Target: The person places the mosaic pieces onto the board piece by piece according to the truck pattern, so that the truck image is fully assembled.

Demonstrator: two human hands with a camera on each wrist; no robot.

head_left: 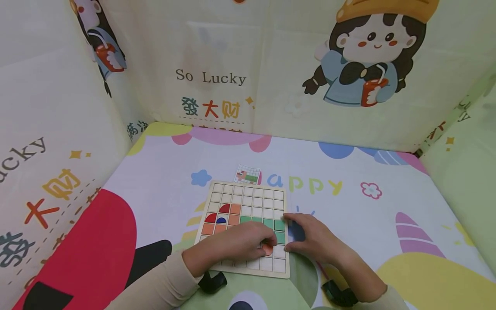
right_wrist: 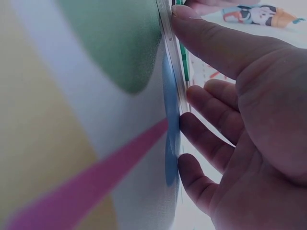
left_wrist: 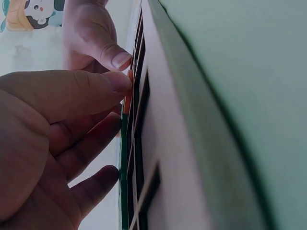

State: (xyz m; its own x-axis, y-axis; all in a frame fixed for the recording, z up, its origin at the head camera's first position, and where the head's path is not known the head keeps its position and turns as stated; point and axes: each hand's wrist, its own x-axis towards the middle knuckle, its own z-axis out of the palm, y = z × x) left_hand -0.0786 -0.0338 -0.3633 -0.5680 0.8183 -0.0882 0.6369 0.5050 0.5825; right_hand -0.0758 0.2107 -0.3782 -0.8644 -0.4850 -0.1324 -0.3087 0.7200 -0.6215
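Note:
A pale wooden grid board (head_left: 267, 269) lies flat on the printed cloth. Over its lower right part, my left hand (head_left: 244, 241) pinches an orange tile (head_left: 267, 249) with a rounded edge, right at the board's surface. The left wrist view shows the thumb (left_wrist: 108, 88) against this orange tile (left_wrist: 128, 91). At the board's right edge, my right hand (head_left: 317, 237) touches the side with thumb and fingertips, its fingers (right_wrist: 206, 134) loosely bent and spread. Green tiles (head_left: 279, 225), orange tiles (head_left: 207, 228), red rounded tiles (head_left: 224, 209) and a blue half-round tile (head_left: 221, 220) sit in the grid. My left forearm hides some cells.
Behind the board lies a small picture card (head_left: 248, 174) of a similar coloured grid. Black straps with devices (head_left: 213, 283) are at both wrists. Printed cloth walls (head_left: 271, 107) enclose the table on the back and sides.

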